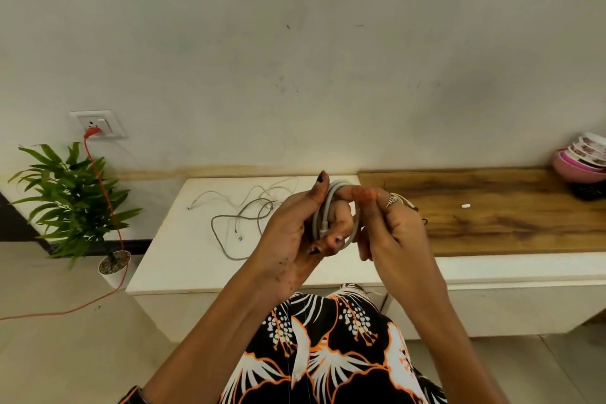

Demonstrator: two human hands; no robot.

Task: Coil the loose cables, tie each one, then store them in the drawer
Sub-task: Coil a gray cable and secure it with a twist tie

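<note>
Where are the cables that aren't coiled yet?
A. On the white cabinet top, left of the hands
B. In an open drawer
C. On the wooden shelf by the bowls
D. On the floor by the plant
A: the loose cables lie tangled on the white cabinet top, left of the left hand holding the grey coil.

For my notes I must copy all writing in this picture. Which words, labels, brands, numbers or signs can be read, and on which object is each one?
None can be read.
White wall socket plate: no legible marking.
Grey coiled cable held in both hands: no print visible.
Stacked pink and floral bowls: flower pattern only, no text.
Black, white and orange patterned garment: pattern only, no text.
</note>
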